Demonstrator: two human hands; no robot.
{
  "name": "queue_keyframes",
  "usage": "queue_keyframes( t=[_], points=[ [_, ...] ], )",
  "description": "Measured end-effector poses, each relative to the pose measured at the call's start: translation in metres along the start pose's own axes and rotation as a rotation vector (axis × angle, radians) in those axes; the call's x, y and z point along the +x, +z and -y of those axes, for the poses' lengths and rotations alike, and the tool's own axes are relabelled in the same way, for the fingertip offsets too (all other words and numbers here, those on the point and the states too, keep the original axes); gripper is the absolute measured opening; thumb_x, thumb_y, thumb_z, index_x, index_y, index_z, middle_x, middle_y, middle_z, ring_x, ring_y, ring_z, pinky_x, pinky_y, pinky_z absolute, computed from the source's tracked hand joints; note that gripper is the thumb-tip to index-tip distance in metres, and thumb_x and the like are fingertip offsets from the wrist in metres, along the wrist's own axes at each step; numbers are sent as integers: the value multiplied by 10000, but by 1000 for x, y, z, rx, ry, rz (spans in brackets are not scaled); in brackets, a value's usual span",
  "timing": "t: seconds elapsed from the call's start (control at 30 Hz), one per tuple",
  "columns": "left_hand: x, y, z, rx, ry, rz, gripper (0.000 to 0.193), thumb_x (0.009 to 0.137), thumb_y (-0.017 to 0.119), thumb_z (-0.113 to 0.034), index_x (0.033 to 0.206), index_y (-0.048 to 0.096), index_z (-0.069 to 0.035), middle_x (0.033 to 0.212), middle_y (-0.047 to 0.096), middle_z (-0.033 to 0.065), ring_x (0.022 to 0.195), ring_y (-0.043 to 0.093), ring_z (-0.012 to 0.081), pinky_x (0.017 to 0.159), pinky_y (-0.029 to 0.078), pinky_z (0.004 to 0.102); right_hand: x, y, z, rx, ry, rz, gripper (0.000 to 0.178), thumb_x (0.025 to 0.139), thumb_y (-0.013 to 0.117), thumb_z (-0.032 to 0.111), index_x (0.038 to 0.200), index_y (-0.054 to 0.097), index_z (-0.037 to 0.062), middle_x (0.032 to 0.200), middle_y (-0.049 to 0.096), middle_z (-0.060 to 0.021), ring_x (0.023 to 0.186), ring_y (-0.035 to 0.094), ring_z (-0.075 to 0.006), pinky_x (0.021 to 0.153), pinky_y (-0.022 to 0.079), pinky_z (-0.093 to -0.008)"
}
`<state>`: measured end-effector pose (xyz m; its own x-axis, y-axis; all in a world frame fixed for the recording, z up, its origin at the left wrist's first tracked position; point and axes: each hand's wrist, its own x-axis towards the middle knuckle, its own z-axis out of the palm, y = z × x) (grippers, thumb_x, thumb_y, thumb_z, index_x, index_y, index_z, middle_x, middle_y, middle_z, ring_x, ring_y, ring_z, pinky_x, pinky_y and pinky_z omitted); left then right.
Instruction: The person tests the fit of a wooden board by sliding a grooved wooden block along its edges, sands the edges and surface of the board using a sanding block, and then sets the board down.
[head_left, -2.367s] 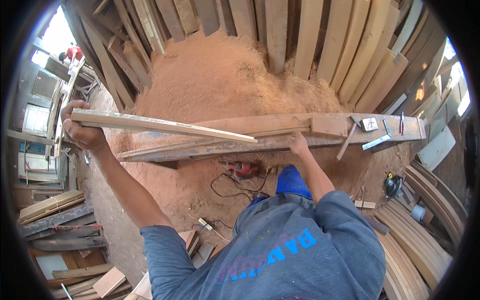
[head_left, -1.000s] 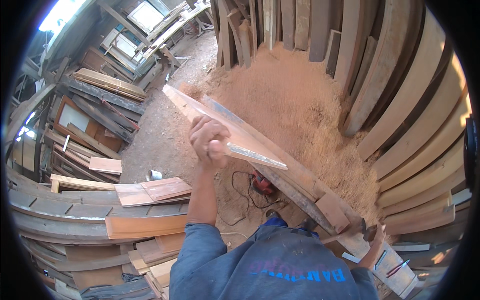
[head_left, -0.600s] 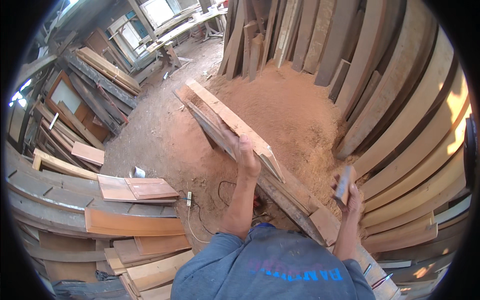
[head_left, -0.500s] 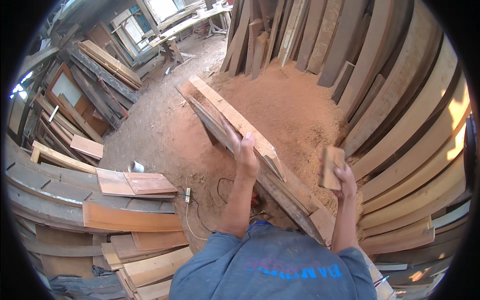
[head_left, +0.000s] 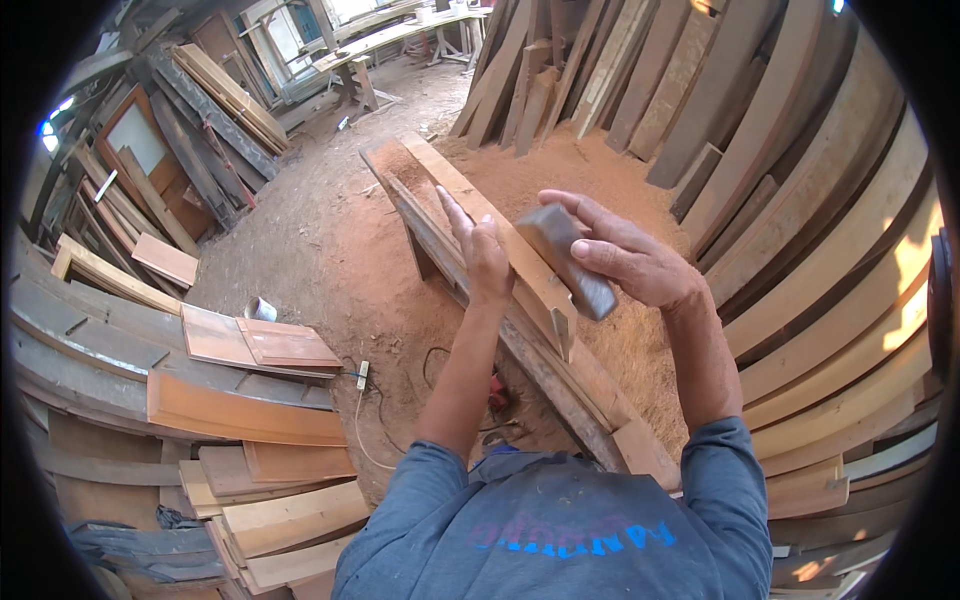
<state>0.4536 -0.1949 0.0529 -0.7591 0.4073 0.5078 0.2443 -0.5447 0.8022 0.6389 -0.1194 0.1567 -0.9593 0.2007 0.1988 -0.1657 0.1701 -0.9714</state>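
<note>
A long light-brown wooden board (head_left: 475, 205) lies lengthwise along a narrow wooden bench (head_left: 590, 412), its cut end toward me. My left hand (head_left: 486, 262) holds the board at its left side, fingers straight along it and the thumb raised by its upper edge. Just right of the board, my right hand (head_left: 635, 262) grips a small rectangular block (head_left: 570, 262) between thumb and fingers. The block is tilted and smeared by motion; its grey-brown face shows. Whether it touches the board I cannot tell.
Reddish sawdust (head_left: 600, 200) covers the ground beyond the bench. Tall planks (head_left: 800, 170) lean along the right. Stacked boards (head_left: 290, 520) lie at left, near a power strip (head_left: 362, 375) with cords. A red tool (head_left: 497, 393) sits beside the bench. A worktable (head_left: 400, 40) stands far back.
My right hand has brought the block left and upward, from beyond the bench's right side to beside the board, and turned it. The left hand stays at the board.
</note>
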Motion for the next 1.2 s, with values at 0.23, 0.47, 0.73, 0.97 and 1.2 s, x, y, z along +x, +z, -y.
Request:
queue_keyframes(
  t=[0.23, 0.47, 0.73, 0.97, 1.2],
  points=[
    [2, 3, 1, 57, 33, 11, 774, 928, 353, -202, 1526, -12, 126, 1634, -27, 270, 1527, -19, 339, 1230, 35, 409, -2, 9, -5, -390, 44, 2, 790, 1002, 476, 522, 1557, 224, 20, 1465, 420, -266, 1390, 385, -331, 1141, 296, -393],
    [1, 1, 9, 38, 47, -6, 747, 942, 323, -200, 1535, -9, 109, 1637, -9, 256, 1525, 13, 338, 1230, 57, 408, 10, 32, 16, -342, 212, -80, 655, 981, 468, 345, 1525, 291, 27, 1398, 494, -269, 1278, 513, -353, 1077, 365, -410],
    [-8, 2, 3, -431, -95, -25, 686, 978, 260, -170, 1598, -20, -83, 1621, 136, 185, 1478, 216, 287, 1208, 204, 395, 113, 26, -21, -512, -8, -169, 604, 980, 471, 385, 1476, 388, 51, 1305, 570, -188, 1240, 517, -283, 1067, 368, -380],
    [-8, -13, 2, -159, 24, 105, 821, 902, 401, -165, 1555, -55, 36, 1619, 15, 253, 1498, 107, 351, 1216, 98, 415, 144, 21, -36, -526, -29, -175, 552, 995, 475, 324, 1463, 410, 39, 1314, 572, -177, 1235, 518, -263, 1068, 369, -376],
    [1, -18, -2, 115, 84, 217, 934, 837, 495, -185, 1482, -71, 186, 1576, -50, 373, 1493, -33, 462, 1216, -13, 455, 200, 18, -38, -588, -12, -221, 581, 985, 483, 364, 1459, 419, 35, 1337, 566, -228, 1271, 521, -306, 1079, 373, -392]
  ],
)
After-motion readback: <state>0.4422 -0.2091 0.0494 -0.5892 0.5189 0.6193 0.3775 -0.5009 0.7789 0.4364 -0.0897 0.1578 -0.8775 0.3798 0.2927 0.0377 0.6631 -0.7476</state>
